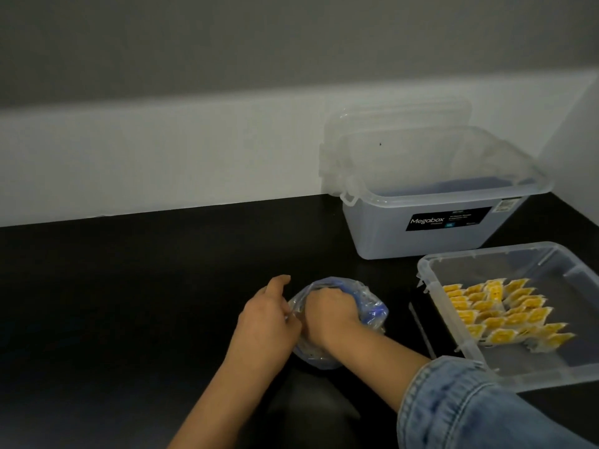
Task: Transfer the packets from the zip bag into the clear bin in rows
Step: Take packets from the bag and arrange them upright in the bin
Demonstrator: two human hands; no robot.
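A clear zip bag [372, 306] with a blue zip strip lies crumpled on the black table. My right hand [327, 311] is plunged inside it, fingers hidden by the plastic. My left hand [265, 315] pinches the bag's left edge, index finger raised. At the right stands a shallow clear bin [453, 348]. In it several yellow packets [505, 314] lie in overlapping rows.
A taller clear Megabox tub [421, 228] stands at the back right against the white wall, with a clear lid [398, 121] leaning behind it. A thin dark strip [421, 328] lies left of the shallow bin. Black tabletop stretches to the left.
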